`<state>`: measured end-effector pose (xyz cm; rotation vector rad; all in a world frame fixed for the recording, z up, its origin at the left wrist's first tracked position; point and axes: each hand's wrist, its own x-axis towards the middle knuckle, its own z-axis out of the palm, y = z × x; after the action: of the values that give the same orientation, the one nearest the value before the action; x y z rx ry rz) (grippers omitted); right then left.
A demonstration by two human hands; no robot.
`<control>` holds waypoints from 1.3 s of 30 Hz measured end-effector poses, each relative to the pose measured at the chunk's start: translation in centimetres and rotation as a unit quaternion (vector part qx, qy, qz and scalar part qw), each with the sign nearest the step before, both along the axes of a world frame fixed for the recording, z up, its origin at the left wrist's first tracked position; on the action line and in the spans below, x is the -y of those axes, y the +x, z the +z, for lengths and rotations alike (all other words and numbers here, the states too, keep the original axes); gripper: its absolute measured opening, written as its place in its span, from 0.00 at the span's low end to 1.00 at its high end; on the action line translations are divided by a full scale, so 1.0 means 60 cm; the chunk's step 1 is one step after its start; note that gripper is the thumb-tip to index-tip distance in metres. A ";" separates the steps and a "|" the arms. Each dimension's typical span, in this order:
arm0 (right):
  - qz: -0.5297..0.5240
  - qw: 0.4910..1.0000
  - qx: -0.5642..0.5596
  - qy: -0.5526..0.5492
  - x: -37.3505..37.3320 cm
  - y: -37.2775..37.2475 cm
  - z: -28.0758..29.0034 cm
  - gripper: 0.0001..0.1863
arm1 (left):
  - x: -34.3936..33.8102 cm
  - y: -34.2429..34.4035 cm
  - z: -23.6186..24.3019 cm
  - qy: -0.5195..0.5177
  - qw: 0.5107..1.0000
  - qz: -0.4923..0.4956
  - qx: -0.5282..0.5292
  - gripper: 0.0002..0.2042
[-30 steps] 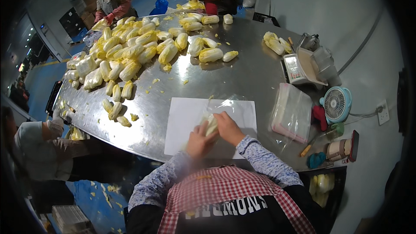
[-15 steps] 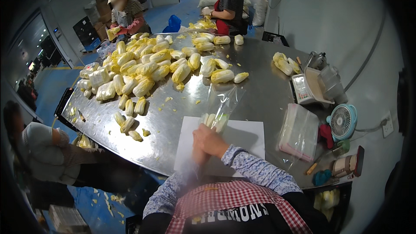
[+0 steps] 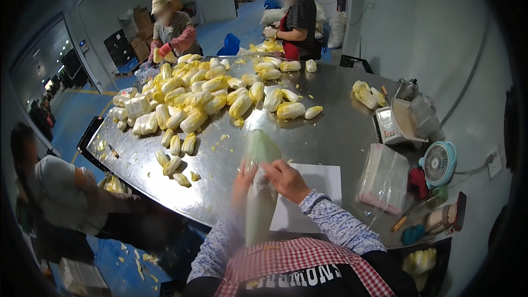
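Note:
Both of my hands are on a clear plastic bag (image 3: 258, 209) in front of my chest, above the near edge of the steel table (image 3: 330, 137). Its upper part looks pale green and its lower part whitish; blur and glare hide what is inside. My right hand (image 3: 286, 180) pinches the bag's right side with bent fingers. On the other side my left hand (image 3: 242, 184), smeared by motion and partly behind the film, grips the bag. A white sheet (image 3: 316, 198) lies on the table under and right of my right hand.
A heap of napa cabbages (image 3: 192, 96) covers the far left. On the right are a scale (image 3: 391, 124), a stack of plastic bags (image 3: 383, 179) and a small fan (image 3: 439, 160). Co-workers stand at the far side and a person (image 3: 71, 187) at the left.
The bag, upright beyond my hands before, now also hangs down toward my chest. My clasped hands have parted to either side of it. The view has tilted up slightly.

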<state>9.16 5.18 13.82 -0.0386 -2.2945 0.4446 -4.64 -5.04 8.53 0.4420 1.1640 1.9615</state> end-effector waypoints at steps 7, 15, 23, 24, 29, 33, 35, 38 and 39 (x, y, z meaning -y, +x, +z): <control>0.005 0.994 0.013 0.104 0.005 0.006 -0.005 0.26 | 0.041 0.037 0.066 0.033 0.998 -0.049 0.024 0.21; 0.046 0.990 -0.012 0.132 0.018 0.033 0.014 0.26 | 0.058 0.042 0.014 0.068 0.961 -0.115 0.243 0.18; 0.044 0.998 -0.008 0.035 0.043 0.034 0.012 0.15 | 0.041 0.029 -0.001 0.063 0.995 -0.082 -0.014 0.23; 0.029 0.999 -0.007 0.028 0.042 0.029 0.012 0.15 | 0.052 0.028 0.007 0.079 0.985 -0.134 0.072 0.21; 0.105 0.992 0.024 0.060 0.072 0.019 0.019 0.13 | 0.078 0.075 0.019 0.125 0.981 -0.062 -0.133 0.20; 0.101 0.994 0.042 0.013 0.060 0.069 0.029 0.12 | 0.057 0.068 0.019 0.046 0.989 -0.120 0.075 0.18; 0.077 0.997 0.012 -0.009 0.048 0.088 0.018 0.11 | 0.057 0.089 0.049 0.096 0.980 -0.106 0.135 0.18; 0.015 1.000 0.014 -0.018 0.046 0.112 -0.005 0.13 | 0.048 0.067 0.015 0.032 0.990 -0.138 0.016 0.14; 0.008 1.000 -0.007 -0.008 0.049 0.115 -0.011 0.14 | 0.040 0.068 0.021 0.042 0.987 -0.149 0.034 0.15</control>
<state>16.04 2.27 13.19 -0.0244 -2.2798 0.4710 -0.54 -7.43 9.81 0.5556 0.9174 1.7538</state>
